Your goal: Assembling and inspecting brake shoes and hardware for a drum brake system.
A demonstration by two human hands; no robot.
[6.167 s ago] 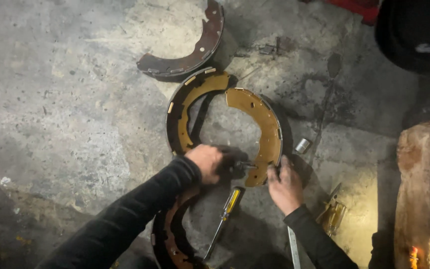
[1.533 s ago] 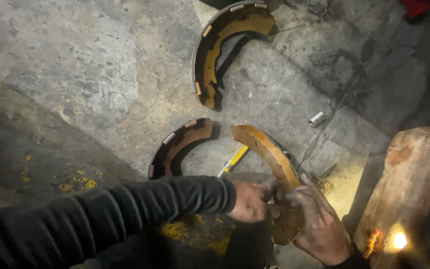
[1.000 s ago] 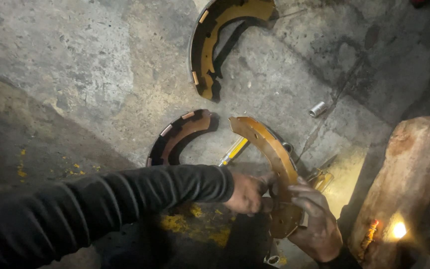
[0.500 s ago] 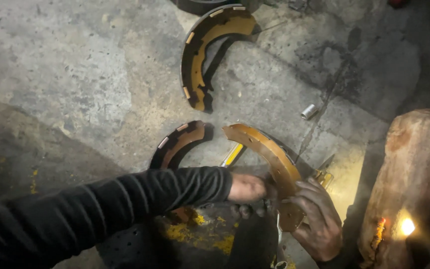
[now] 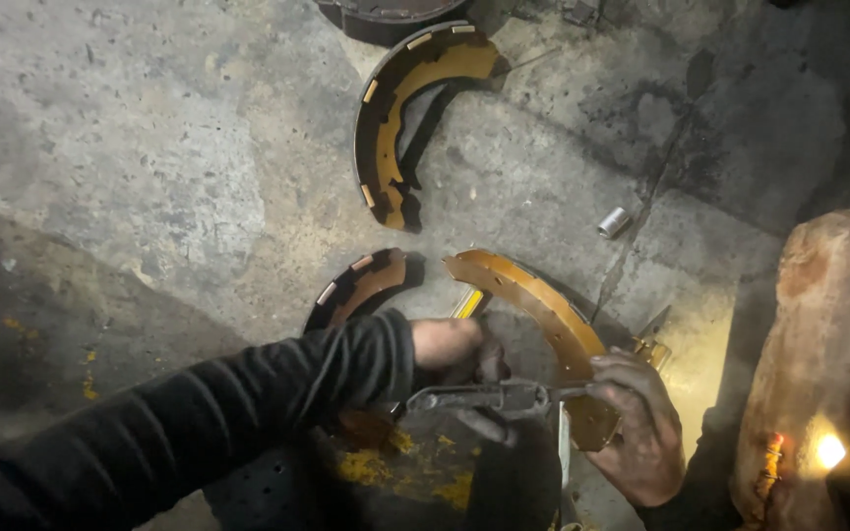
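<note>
A curved, rusty yellow brake shoe (image 5: 533, 300) stands on the concrete floor. My right hand (image 5: 639, 433) grips its lower end. My left hand (image 5: 459, 352), in a black sleeve, is closed on a grey metal lever (image 5: 489, 396) that reaches across to the shoe. A second brake shoe (image 5: 361, 285) lies just left of my left hand, partly hidden by my arm. A third brake shoe (image 5: 400, 108) lies further away at the top. A yellow-handled screwdriver (image 5: 468, 303) shows between the two near shoes.
A small silver socket (image 5: 613, 222) lies on the floor to the upper right. A rusty rounded block (image 5: 828, 344) stands at the right, with a small bright light (image 5: 823, 450) at its foot. A dark round part (image 5: 386, 12) sits at the top edge.
The view has shifted away from the first layout. Both hands stay on the near shoe; the grey lever now shows plainly between them, and the shoe has tilted slightly.
</note>
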